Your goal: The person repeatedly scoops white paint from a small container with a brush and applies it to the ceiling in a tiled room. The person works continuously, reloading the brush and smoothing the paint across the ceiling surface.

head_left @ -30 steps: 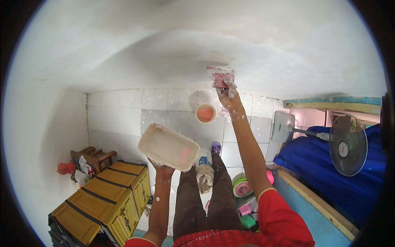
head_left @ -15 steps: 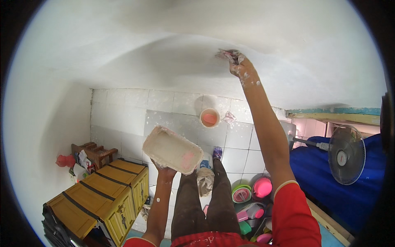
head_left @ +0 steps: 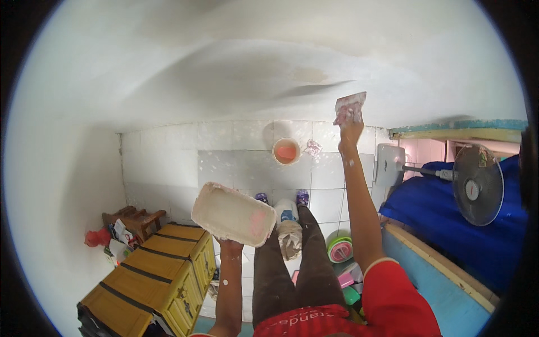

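My right hand [head_left: 351, 132] grips a flat, wide-bladed putty scraper [head_left: 353, 101], smeared pink and white, held up in front of the white wall [head_left: 241, 84]. The blade looks apart from the wall. A beige-grey patch [head_left: 310, 74] shows on the wall to the left of it. My left hand [head_left: 229, 246] holds up a rectangular tray [head_left: 238, 192] by its near side, its fingers mostly hidden underneath. Whitish paste coats the tray, with a pink smear at its right end. White spots of paste mark both forearms.
On the tiled floor stand a round tub [head_left: 287, 160] with pink-orange contents and an open sack [head_left: 290, 241] between my legs. A yellow cabinet [head_left: 163, 253] and wooden stool [head_left: 137, 220] are left. Right are a fan [head_left: 477, 185], blue cloth [head_left: 421, 196] and plastic wares [head_left: 340, 249].
My right hand has come away from the wall and moved right and lower, turning the scraper's blade up into view. The tray has barely moved. My feet show more fully.
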Tool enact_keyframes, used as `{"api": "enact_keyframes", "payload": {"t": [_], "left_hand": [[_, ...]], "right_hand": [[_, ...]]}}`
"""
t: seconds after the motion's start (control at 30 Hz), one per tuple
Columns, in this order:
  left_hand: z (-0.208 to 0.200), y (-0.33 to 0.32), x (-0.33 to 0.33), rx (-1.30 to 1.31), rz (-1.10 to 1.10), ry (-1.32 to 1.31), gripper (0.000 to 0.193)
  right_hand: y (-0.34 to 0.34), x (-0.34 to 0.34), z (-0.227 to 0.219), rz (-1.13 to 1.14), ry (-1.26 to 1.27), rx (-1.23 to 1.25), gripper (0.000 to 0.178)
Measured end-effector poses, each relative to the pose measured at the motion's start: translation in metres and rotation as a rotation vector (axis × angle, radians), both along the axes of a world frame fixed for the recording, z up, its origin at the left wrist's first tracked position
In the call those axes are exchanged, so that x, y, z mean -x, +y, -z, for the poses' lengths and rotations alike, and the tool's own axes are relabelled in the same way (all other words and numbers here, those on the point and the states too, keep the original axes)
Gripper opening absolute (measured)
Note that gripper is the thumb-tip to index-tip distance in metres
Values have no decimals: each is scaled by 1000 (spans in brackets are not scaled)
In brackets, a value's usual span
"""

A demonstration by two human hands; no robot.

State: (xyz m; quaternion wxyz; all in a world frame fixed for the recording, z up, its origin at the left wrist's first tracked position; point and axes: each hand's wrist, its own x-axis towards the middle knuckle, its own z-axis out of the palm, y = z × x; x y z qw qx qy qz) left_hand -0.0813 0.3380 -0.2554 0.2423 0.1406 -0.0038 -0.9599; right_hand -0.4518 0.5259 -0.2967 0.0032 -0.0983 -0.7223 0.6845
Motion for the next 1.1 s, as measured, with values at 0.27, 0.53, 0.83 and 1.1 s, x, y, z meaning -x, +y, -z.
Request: {"api": "enact_keyframes", "payload": {"t": [0.27, 0.53, 0.83, 1.1], "left_hand": [[-37, -45, 0, 38, 128, 60, 81], [-44, -77, -8, 86, 54, -255, 59], [-39, -77, 0, 44, 66, -90, 59], [-21, -97, 18, 158, 260, 385, 76]], "right_hand": [[-175, 14, 47, 357, 54, -519, 51], [-278, -111, 20, -330, 293, -350, 55], [-134, -32, 10, 128, 95, -376, 45], [-260, -71, 32, -410, -19, -521, 52]]}}
